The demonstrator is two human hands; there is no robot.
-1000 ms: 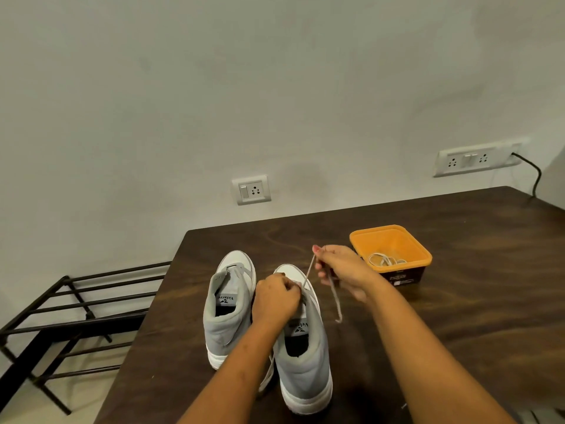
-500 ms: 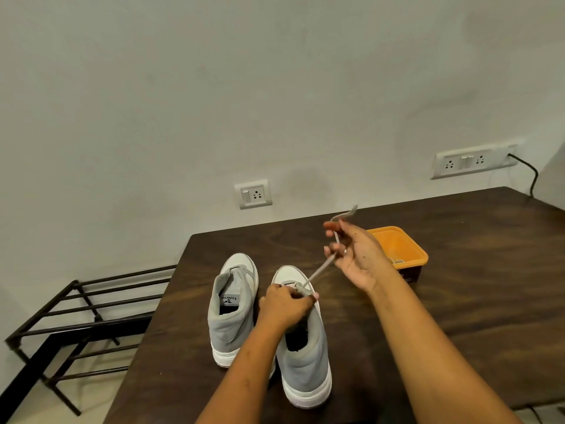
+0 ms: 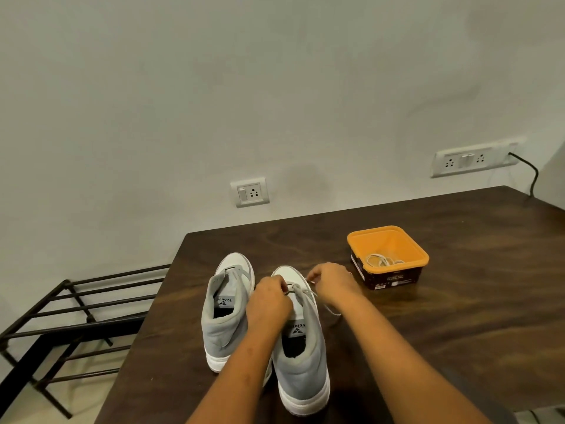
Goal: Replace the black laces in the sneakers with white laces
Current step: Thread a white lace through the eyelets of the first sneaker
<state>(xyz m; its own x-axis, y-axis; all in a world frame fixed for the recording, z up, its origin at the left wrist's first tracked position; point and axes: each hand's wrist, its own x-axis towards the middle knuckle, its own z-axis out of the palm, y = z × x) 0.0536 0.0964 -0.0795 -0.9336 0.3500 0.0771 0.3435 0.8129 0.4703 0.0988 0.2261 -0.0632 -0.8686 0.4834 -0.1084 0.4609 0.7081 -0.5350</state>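
On the dark wooden table (image 3: 458,316), head view: a grey-and-white high-top left sneaker (image 3: 224,328) and right sneaker (image 3: 305,368) stood side by side. The left hand (image 3: 269,301) and right hand (image 3: 331,281), close together over the right sneaker's front, each pinched its thin white lace (image 3: 305,291). An orange square plastic tub (image 3: 422,254) sat apart to the right, holding a coiled white lace (image 3: 382,261).
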